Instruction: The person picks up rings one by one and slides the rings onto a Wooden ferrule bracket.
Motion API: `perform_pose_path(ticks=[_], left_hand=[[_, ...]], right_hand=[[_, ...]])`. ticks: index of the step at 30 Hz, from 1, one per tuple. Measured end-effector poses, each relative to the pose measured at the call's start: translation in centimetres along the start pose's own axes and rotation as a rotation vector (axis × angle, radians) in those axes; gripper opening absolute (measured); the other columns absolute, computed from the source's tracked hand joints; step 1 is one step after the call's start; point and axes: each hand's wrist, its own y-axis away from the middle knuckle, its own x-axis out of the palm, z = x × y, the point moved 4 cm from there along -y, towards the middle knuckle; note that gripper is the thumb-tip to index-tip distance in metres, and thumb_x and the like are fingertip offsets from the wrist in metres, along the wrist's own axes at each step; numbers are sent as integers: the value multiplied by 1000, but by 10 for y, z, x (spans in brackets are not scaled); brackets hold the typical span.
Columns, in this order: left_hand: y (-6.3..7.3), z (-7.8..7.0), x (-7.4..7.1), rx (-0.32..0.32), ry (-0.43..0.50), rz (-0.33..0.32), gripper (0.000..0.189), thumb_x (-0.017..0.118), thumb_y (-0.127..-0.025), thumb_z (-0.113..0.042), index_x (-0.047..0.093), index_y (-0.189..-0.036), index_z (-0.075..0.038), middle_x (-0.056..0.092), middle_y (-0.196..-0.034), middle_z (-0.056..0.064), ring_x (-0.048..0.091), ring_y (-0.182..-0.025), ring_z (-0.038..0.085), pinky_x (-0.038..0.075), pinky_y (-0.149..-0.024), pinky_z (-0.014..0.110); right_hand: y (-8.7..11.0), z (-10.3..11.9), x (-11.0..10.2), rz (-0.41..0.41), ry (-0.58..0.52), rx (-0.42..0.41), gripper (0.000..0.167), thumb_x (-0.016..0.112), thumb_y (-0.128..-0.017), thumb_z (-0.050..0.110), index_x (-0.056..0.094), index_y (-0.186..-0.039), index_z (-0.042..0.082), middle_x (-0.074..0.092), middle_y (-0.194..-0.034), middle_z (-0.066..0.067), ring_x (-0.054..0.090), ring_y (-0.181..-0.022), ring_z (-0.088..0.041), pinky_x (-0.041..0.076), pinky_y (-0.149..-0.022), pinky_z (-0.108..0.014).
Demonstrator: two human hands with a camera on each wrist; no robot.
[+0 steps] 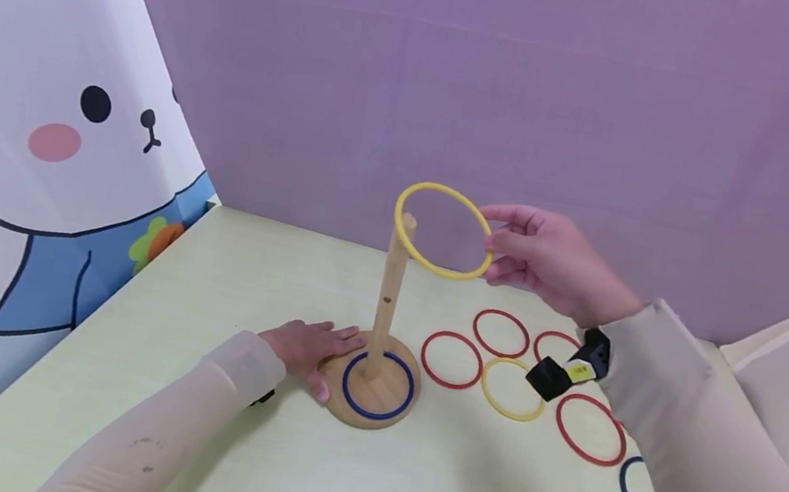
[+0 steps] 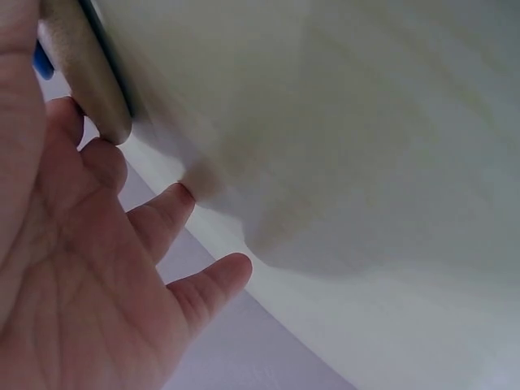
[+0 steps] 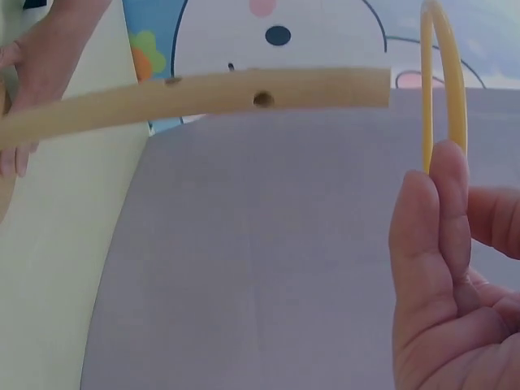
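Note:
My right hand (image 1: 545, 254) pinches the edge of a yellow ring (image 1: 451, 275) between thumb and fingers. In the head view the ring is tilted, and its left side overlaps the top of a wooden post (image 1: 387, 304). From the right wrist, the ring (image 3: 457, 89) appears just past the post's end. The post rises from a round wooden base (image 1: 386, 383), with a dark blue ring (image 1: 370, 416) lying around its foot. My left hand (image 1: 307, 351) rests at the base's left edge, fingers spread. In the left wrist view some fingertips touch the base's rim (image 2: 93, 85).
Right of the base, several rings lie flat on the pale table: red rings (image 1: 448, 385), another yellow ring (image 1: 509, 416) and a dark blue ring (image 1: 623, 488). My right forearm hides part of them. A purple cloth (image 1: 383, 110) stands behind, a cartoon-printed sheet (image 1: 27, 60) at left.

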Motion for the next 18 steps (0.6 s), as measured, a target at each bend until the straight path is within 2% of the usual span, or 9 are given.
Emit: perform_pose_path(ticks=[9,18], left_hand=[[0,-1,0,-7,6,7,100,81,-71,-42,27,-153,-23,22,-158,-3,27,-140,37,33,-104,55],[2,0,2,-20,1,10,100,81,-71,-44,26,-153,-25,21,-158,-4,27,-140,35,32,-105,54]], right_hand=[[-4,-1,17,16,47,-2,44,49,-95,-2,39,-137,-8,59,-82,-3,62,-59,-10,55,-69,-26],[-15,-14,27,36,101,6,41,49,-95,-4,44,-135,-7,58,-86,-7,62,-60,-11,56,-69,-27]])
